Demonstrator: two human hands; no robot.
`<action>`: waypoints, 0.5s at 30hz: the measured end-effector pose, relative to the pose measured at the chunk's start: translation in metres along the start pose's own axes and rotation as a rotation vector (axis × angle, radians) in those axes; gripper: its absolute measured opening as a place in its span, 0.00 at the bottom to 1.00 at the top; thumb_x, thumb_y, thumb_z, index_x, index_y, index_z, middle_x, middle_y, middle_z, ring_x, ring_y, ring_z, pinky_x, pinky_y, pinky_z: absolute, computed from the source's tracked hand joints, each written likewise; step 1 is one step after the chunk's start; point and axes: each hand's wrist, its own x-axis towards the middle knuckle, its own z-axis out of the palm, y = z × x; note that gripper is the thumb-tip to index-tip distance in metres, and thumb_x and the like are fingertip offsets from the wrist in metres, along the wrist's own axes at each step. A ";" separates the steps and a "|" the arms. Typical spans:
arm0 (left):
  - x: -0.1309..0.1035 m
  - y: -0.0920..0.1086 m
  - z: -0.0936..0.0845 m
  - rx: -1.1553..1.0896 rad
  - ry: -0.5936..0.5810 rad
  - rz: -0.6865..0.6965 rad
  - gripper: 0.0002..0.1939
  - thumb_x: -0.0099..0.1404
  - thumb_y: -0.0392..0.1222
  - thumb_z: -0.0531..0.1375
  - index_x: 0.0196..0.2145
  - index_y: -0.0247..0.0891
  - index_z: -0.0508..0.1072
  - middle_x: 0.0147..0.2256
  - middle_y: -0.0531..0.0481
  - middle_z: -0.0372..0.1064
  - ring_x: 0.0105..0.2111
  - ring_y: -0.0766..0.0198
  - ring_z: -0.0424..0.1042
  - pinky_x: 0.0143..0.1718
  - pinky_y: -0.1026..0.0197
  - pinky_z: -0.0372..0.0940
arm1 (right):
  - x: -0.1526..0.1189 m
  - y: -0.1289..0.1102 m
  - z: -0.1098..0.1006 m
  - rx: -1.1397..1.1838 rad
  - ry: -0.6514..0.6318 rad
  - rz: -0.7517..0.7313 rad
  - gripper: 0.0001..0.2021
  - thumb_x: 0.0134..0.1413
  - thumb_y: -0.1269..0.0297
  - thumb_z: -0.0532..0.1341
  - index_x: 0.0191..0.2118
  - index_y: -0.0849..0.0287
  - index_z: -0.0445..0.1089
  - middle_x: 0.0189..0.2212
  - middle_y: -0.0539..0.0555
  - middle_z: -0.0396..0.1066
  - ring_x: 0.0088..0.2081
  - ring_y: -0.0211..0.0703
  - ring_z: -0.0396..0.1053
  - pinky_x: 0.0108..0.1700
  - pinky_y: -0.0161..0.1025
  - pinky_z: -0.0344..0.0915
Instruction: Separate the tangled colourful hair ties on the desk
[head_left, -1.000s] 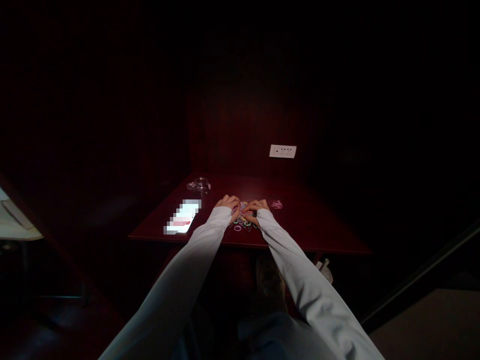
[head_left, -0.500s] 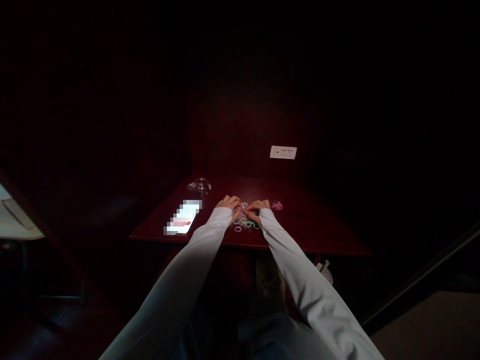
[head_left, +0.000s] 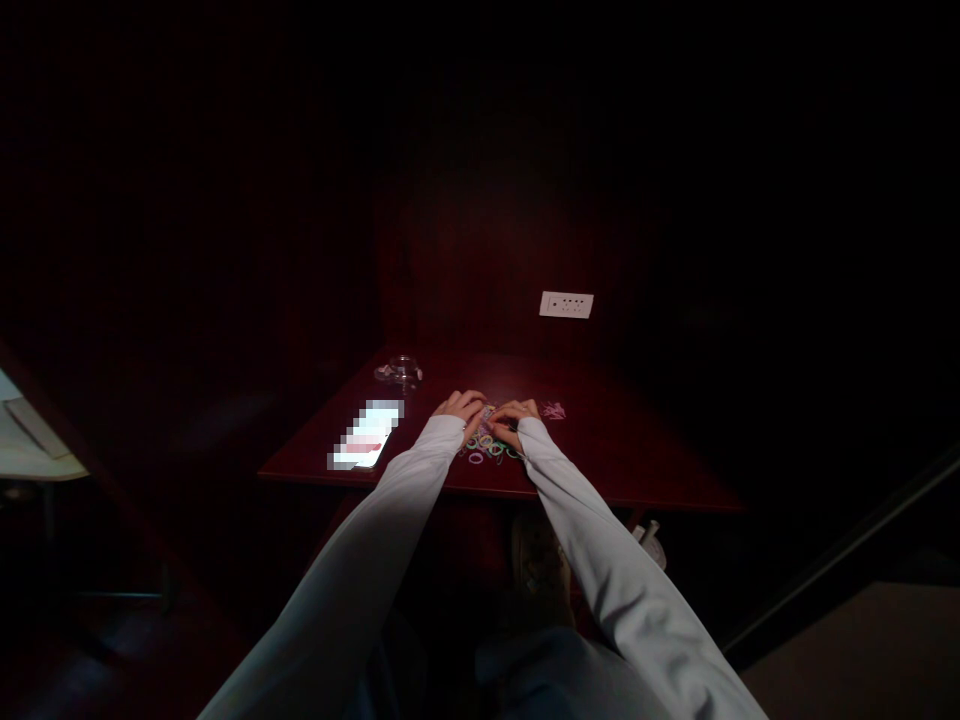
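A small heap of coloured elastic hair ties (head_left: 487,443), green, yellow and purple, lies near the front edge of the dark red table (head_left: 600,460). My left hand (head_left: 460,407) reaches into its left side with bent fingers. From the right, my right hand (head_left: 516,414) has its thumb and fingers brought together over the heap. The fingertips of both hands almost meet, and what they pinch is too small to make out. A separate bunch of pink ties (head_left: 553,411) lies just beyond my right hand. One purple tie (head_left: 476,459) rests at the near side.
A lit phone (head_left: 371,435), its screen blurred out, lies left of my hands. Behind it stands a clear glass or plastic container (head_left: 403,370) with pinkish pieces beside it. A white socket plate (head_left: 566,305) is on the back wall. Dark partitions flank the table.
The fingers of both hands have shifted slightly over the heap, and the pinkish ties between them show less. The arms, phone and container stay put.
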 end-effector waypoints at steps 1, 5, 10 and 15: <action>0.000 0.000 0.000 0.001 0.001 -0.001 0.12 0.77 0.38 0.53 0.48 0.44 0.77 0.59 0.51 0.71 0.51 0.58 0.68 0.54 0.55 0.68 | 0.000 0.000 0.000 -0.003 -0.001 0.005 0.09 0.61 0.51 0.68 0.38 0.47 0.84 0.40 0.54 0.79 0.48 0.51 0.63 0.54 0.47 0.58; -0.001 0.001 -0.003 -0.007 0.010 -0.009 0.12 0.77 0.38 0.53 0.48 0.45 0.76 0.61 0.50 0.69 0.52 0.56 0.68 0.54 0.53 0.68 | -0.001 0.000 0.000 -0.005 -0.014 0.029 0.10 0.62 0.51 0.67 0.40 0.47 0.84 0.41 0.54 0.78 0.49 0.51 0.63 0.54 0.47 0.59; -0.001 0.002 -0.004 -0.016 0.016 -0.009 0.12 0.77 0.38 0.53 0.47 0.45 0.76 0.61 0.50 0.69 0.53 0.56 0.68 0.54 0.53 0.68 | -0.002 0.004 0.003 0.015 0.002 0.010 0.09 0.61 0.51 0.69 0.36 0.47 0.84 0.43 0.53 0.77 0.51 0.52 0.62 0.56 0.48 0.59; -0.002 0.005 -0.008 -0.037 0.003 -0.046 0.11 0.76 0.38 0.54 0.49 0.45 0.75 0.61 0.50 0.69 0.54 0.56 0.68 0.55 0.54 0.67 | 0.004 0.010 0.003 0.013 0.118 0.051 0.13 0.61 0.48 0.67 0.33 0.48 0.83 0.41 0.55 0.76 0.51 0.53 0.63 0.57 0.50 0.59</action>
